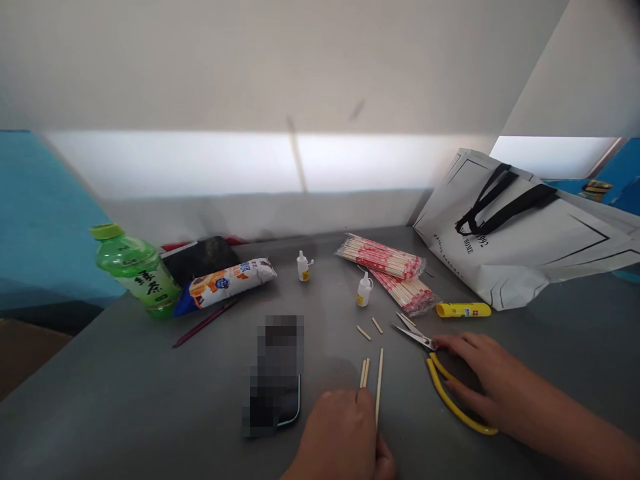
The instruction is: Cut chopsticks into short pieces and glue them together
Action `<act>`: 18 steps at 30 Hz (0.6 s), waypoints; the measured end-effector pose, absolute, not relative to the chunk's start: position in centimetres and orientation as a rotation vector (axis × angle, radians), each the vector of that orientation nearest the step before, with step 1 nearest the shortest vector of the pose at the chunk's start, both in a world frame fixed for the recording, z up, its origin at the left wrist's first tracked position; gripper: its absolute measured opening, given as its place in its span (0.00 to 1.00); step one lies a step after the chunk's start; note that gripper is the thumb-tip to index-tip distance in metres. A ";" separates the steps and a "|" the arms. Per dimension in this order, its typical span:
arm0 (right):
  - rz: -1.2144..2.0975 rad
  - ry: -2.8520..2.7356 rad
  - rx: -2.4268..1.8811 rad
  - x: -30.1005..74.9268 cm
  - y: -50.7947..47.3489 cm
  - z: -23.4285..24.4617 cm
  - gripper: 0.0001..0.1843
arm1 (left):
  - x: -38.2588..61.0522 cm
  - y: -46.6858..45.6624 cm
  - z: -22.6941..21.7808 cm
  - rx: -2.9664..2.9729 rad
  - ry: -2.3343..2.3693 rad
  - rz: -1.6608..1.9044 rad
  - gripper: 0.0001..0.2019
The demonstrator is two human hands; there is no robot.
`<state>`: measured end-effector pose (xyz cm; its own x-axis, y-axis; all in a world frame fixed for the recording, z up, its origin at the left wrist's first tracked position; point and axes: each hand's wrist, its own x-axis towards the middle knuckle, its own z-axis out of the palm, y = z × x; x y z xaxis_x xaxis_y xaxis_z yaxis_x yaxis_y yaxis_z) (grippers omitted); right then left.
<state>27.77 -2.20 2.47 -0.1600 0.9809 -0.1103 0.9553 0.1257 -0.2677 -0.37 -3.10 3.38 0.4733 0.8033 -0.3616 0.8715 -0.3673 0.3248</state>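
Note:
My left hand [345, 427] is closed near the front of the table, knuckles up. Out of it stick two short wooden sticks [365, 372] side by side and a longer wooden stick [380, 383] to their right; their lower ends are hidden. My right hand [480, 373] has its fingers around the yellow handles of a pair of scissors [440, 380]. The scissors' blades are parted and point up and left. Just left of the blade tips lie two cut stick pieces [377, 325], and another short piece [408, 319] lies by the blades.
Two small white glue bottles [365, 292] stand behind the cut pieces. Packs of wooden sticks [380, 257], a yellow tube [464, 310] and a white bag [520, 233] are at back right. A phone [287, 403], snack packet [230, 283], dark red pen-like stick [204, 324] and green bottle [137, 270] are leftward.

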 end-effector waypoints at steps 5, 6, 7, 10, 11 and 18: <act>0.350 -2.165 -2.132 27.5 -1.0 1.6 0.32 | -0.2 -3.0 4.2 2.154 1.463 -0.324 0.19; 0.368 -2.166 -2.136 27.4 -1.0 1.7 0.32 | -0.2 -2.9 4.3 2.151 1.468 -0.334 0.18; 0.389 -2.173 -2.134 27.4 -1.0 1.8 0.31 | -0.2 -2.8 4.3 2.149 1.467 -0.340 0.18; 0.441 -2.200 -2.110 27.2 -1.5 2.2 0.29 | -0.3 -2.7 4.2 2.152 1.463 -0.346 0.17; 0.449 -2.209 -2.095 27.1 -1.8 2.3 0.28 | -0.4 -2.8 4.1 2.161 1.467 -0.335 0.17; 0.601 -1.997 -2.033 27.2 -3.6 2.8 0.21 | -0.7 -3.1 3.5 2.225 1.466 -0.265 0.16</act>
